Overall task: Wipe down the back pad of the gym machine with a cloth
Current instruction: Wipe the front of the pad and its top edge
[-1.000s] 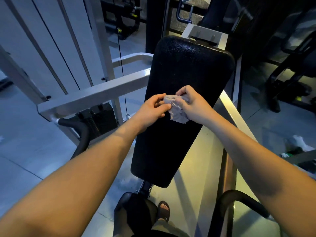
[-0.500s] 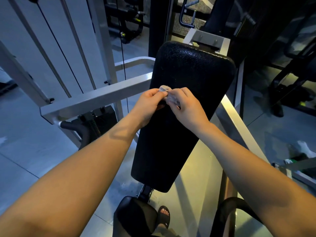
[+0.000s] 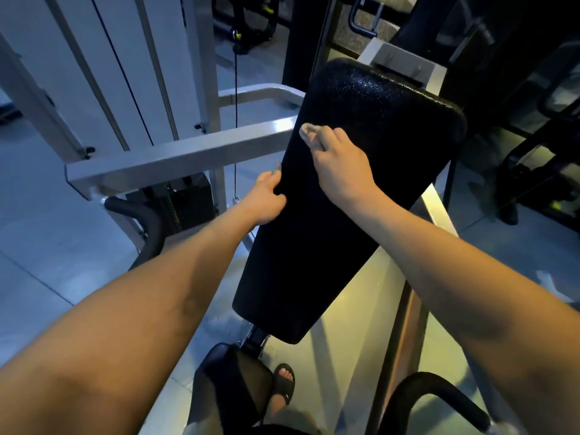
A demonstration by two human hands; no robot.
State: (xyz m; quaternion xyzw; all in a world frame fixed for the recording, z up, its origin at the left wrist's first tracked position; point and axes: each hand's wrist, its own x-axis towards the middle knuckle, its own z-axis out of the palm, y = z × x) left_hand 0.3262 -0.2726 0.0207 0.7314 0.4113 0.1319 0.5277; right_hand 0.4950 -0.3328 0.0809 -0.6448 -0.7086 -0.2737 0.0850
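The long black back pad [image 3: 370, 127] of the gym machine slants across the middle of the head view, its wide end at the top. My right hand [image 3: 340, 164] presses a small pale crumpled cloth [image 3: 309, 130] against the pad's upper left part; only the cloth's tip shows beyond my fingers. My left hand [image 3: 266, 196] grips the pad's left edge lower down, thumb on the front face.
A grey metal frame bar [image 3: 175, 158] runs left of the pad, with a cable [image 3: 236, 120] and a weight stack [image 3: 185, 202] behind it. A black seat [image 3: 226, 372] and my sandalled foot [image 3: 284, 383] lie below. Curved black handles sit at left [image 3: 141, 221] and lower right [image 3: 439, 394].
My hands have parted. The left let go of the cloth and moved down to grip the pad's left edge. The right hand carried the cloth up onto the pad's upper left area.
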